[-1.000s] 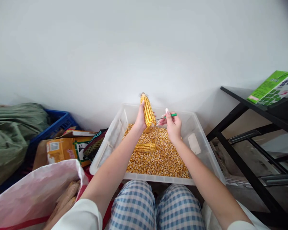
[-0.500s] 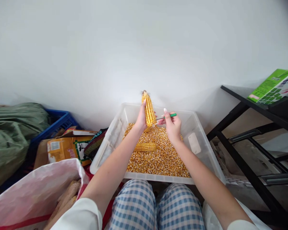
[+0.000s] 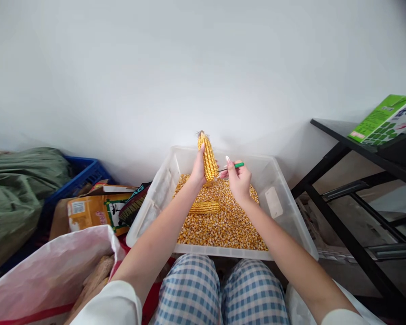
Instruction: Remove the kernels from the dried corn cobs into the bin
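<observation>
An ear of corn (image 3: 209, 159), yellow and thick with kernels, is gripped by my left hand (image 3: 198, 167) above the bin. It stands nearly upright, its dry silky end on top. My right hand (image 3: 239, 179) holds a screwdriver (image 3: 238, 165) with a green handle and a thin metal shaft. The shaft points left at the lower end of the ear; whether its tip touches the kernels I cannot tell. Beneath both hands, a translucent plastic bin (image 3: 223, 252) holds loose corn kernels (image 3: 223, 228). A second ear of corn (image 3: 205, 208) lies on the kernels, partly behind my left forearm.
A white woven sack (image 3: 54, 266) with bare cobs (image 3: 94, 282) stands at lower left. Behind it are a yellow package (image 3: 88, 212) and a blue crate (image 3: 84, 174) beside green cloth (image 3: 23, 180). On the right, a black metal rack (image 3: 338, 203) carries a green box (image 3: 380, 119).
My right hand has shifted slightly left with the screwdriver, closer to the ear. The ear in my left hand has moved a little left and down.
</observation>
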Demonstrator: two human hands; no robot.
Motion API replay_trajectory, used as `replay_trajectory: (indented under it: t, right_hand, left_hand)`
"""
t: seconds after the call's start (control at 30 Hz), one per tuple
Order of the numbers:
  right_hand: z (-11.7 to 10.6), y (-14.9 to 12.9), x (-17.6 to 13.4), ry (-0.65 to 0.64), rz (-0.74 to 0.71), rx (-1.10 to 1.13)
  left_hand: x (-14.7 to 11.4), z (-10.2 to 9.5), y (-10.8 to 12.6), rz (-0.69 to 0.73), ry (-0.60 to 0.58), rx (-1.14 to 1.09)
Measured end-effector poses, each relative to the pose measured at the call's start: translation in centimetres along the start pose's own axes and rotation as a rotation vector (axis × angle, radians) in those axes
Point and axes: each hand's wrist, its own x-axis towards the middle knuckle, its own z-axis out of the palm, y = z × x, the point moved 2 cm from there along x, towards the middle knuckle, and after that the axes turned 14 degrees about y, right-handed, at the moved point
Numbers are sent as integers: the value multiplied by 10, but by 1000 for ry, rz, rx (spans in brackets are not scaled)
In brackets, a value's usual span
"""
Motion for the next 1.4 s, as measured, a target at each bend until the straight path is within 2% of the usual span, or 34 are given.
replay_trajectory:
  t: [0.17,0.33,0.47,0.73,0.87,1.0,1.13,1.2,1.4]
  right_hand:
    - [0,3,4,12,113,37]
    - [-1,14,13,-24,290,100]
    - [-3,19,19,-59,376,95]
    - [-5,25,22,-164,424,27]
    - [-6,29,21,-208,417,-47]
    - [-3,26,17,-230,365,-54]
    - [-2,18,17,-42,282,106]
    - [-2,14,17,12,258,158]
    - [-1,12,13,-14,252,148]
  left_hand:
    - [-5,2,2,-7,67,19]
    - [-9,5,3,115,28,87]
    - [-13,8,6,231,-9,134]
    - [-25,14,8,414,-144,314]
    - [-22,14,6,467,-130,361]
    - [-13,9,9,424,-51,273]
    - [-6,3,12,311,-9,163]
    - [-5,2,13,273,2,128]
    - [-3,1,12,214,6,78]
